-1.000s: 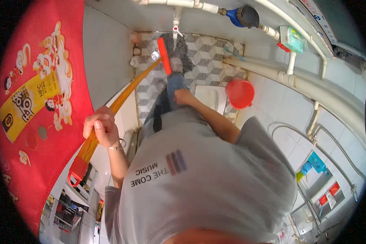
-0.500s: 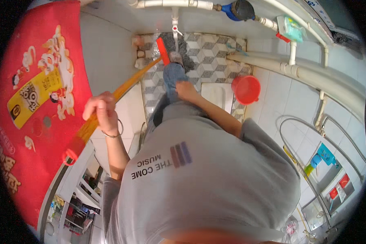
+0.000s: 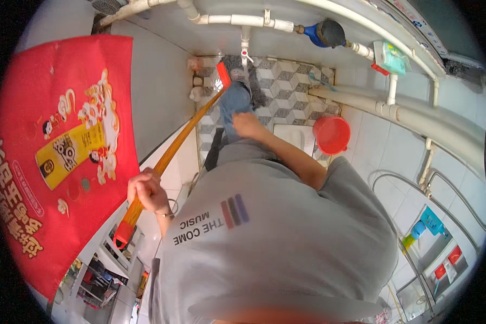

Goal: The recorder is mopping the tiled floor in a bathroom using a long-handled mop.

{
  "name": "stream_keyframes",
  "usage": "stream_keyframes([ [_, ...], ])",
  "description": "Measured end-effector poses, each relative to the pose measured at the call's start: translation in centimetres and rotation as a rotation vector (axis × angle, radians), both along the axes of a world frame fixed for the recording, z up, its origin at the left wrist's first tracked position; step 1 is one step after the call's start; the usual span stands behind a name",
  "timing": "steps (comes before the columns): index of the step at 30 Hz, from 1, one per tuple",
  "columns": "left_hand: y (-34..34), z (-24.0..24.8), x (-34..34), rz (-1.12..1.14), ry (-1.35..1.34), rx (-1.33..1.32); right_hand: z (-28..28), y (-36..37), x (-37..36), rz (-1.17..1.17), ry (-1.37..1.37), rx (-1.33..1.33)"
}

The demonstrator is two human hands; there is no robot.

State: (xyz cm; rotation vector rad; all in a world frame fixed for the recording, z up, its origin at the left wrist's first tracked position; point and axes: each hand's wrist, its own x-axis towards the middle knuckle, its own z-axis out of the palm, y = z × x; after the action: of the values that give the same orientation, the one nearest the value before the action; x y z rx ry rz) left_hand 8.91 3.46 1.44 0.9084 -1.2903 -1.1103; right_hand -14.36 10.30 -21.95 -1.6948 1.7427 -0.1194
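In my closed left hand (image 3: 147,191) is the wooden handle of a mop (image 3: 181,144), gripped near its red end cap. The handle slants away from me to a red-orange head (image 3: 223,74) on the floor. Dark grey mop strands (image 3: 258,96) spread over the tiles, partly hidden by my leg. Above them is a white tap (image 3: 245,55) with a red-marked valve, and what looks like water comes from it. My right hand (image 3: 247,126) is closed on the blue trouser leg (image 3: 233,102) near my knee; its fingertips are hidden.
A red bucket (image 3: 331,135) stands to the right beside a white squat toilet (image 3: 297,136). White pipes (image 3: 243,20) with a blue water meter (image 3: 323,33) run along the far wall. A red printed cloth (image 3: 92,59) hangs at the left.
The view has shifted slightly. My left hand has drawn the mop handle back toward me and a little right. My right hand stays on the trouser leg.
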Motion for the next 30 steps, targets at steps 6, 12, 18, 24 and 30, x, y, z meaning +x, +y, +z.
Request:
stream_keyframes([
  [6, -1.9, -0.3, 0.4, 0.146, 0.016, 0.177, -1.2, -1.8, 0.0, -0.006, -0.015, 0.066],
  [12, -1.8, -0.1, -3.0, -0.007, -0.052, -0.005, -1.6, -3.3, 1.1, 0.075, 0.032, -0.101],
  [18, -3.2, -0.9, -3.1, 0.137, 0.048, 0.026, -2.6, -5.7, 0.0, 0.073, 0.0, -0.092],
  [24, -3.7, -0.4, -3.5, 0.078, -0.015, 0.02, -1.1, -6.9, 1.0, 0.026, 0.155, -0.173],
  [30, -3.9, -1.2, -4.4, -0.032, 0.015, -0.026, -3.2, -7.7, 0.5, 0.15, 0.047, -0.112],
])
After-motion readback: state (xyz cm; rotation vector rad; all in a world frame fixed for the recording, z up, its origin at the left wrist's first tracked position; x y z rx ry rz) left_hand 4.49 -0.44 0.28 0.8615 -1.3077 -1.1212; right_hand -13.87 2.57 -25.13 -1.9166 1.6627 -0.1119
